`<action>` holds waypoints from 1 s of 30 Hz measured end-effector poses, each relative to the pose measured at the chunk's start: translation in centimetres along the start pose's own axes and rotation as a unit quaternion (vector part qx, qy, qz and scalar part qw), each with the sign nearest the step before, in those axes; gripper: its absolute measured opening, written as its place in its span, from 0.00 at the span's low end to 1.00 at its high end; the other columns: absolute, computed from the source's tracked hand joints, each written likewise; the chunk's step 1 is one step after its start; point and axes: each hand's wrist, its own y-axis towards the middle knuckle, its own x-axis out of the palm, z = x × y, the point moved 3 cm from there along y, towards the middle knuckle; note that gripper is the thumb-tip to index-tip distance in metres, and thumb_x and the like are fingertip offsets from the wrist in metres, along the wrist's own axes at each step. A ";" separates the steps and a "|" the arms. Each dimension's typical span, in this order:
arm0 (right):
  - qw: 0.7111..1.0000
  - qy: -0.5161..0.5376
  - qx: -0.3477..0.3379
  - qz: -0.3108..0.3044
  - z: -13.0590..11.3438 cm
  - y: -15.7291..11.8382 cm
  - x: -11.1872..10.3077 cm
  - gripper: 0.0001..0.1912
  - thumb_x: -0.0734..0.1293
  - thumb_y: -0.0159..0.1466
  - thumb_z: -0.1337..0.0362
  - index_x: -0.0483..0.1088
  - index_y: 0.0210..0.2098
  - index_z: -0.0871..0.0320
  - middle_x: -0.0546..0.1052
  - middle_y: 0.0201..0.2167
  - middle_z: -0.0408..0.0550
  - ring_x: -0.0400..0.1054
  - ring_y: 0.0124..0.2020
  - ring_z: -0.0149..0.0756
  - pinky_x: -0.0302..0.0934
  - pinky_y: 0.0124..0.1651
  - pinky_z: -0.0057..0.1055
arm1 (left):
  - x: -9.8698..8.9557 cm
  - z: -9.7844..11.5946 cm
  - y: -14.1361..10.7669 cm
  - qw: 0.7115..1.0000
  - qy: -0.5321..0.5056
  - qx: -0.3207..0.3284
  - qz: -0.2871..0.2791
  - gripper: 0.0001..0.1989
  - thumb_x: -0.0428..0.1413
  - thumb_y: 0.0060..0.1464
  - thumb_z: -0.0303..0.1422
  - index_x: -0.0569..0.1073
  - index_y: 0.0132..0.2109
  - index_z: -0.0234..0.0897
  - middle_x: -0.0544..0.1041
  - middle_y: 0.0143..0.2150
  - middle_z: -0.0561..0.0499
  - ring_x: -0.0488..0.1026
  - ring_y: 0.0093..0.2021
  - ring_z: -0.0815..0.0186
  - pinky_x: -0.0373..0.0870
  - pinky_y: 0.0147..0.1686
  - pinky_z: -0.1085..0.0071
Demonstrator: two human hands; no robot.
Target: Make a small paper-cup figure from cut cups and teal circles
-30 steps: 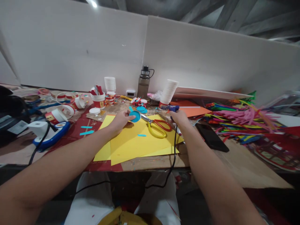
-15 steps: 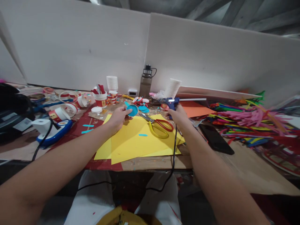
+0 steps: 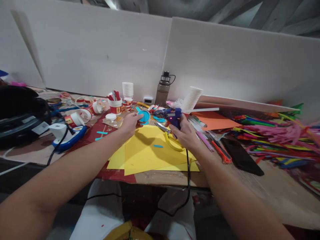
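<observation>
My left hand (image 3: 130, 125) pinches a round blue paper piece (image 3: 144, 117) with a small strip sticking up at its upper left. Wrapped round the handle of a blue hot glue gun (image 3: 175, 116) is my right hand (image 3: 183, 132). The gun's nozzle points left, close to the blue piece; whether they touch I cannot tell. A white glue stick (image 3: 205, 109) juts from its back. Beneath the hands lie yellow paper sheets (image 3: 147, 156) with a small blue strip (image 3: 158, 146) on them. Scissors (image 3: 172, 141) with yellow and red handles are partly hidden by my right hand.
Blue paper discs (image 3: 159, 119) lie behind the scissors. A water bottle (image 3: 163, 91) and stacked paper cups (image 3: 193, 97) stand at the back. To the right are a phone (image 3: 242, 156), an orange cutter (image 3: 222, 152) and pipe cleaners (image 3: 277, 133). The gun's black cord (image 3: 188, 176) hangs over the table edge.
My right hand has brought the glue gun left and nearer the blue piece, now covering part of the scissors. The view has shifted slightly left. My left hand still holds the blue piece.
</observation>
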 end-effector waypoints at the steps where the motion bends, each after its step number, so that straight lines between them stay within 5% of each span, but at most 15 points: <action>1: 1.000 -0.006 -0.007 -0.005 0.1 0.0 0.3 0.19 0.63 0.62 0.57 0.62 0.51 0.59 0.74 0.40 0.52 0.68 0.37 0.39 0.65 0.41 0.35 | 0.0 0.0 0.0 1.000 0.000 0.002 -0.002 0.06 0.59 0.48 0.30 0.68 0.30 0.34 0.71 0.22 0.54 0.68 0.21 0.72 0.65 0.22 0.75; 10: 0.998 -0.037 -0.052 -0.027 0.5 0.0 1.6 0.21 0.62 0.63 0.61 0.58 0.55 0.58 0.73 0.48 0.56 0.67 0.49 0.47 0.61 0.52 0.41 | 0.3 -0.2 -0.4 0.999 0.025 0.029 -0.023 0.07 0.59 0.47 0.31 0.68 0.29 0.34 0.72 0.24 0.53 0.68 0.22 0.72 0.64 0.22 0.76; 30: 0.996 -0.067 -0.053 -0.033 0.2 -0.2 1.7 0.20 0.61 0.64 0.61 0.58 0.55 0.59 0.74 0.49 0.58 0.67 0.50 0.49 0.61 0.53 0.46 | 0.4 0.1 -0.7 0.998 0.040 0.042 -0.013 0.07 0.60 0.46 0.31 0.68 0.28 0.34 0.71 0.23 0.53 0.69 0.23 0.71 0.64 0.22 0.75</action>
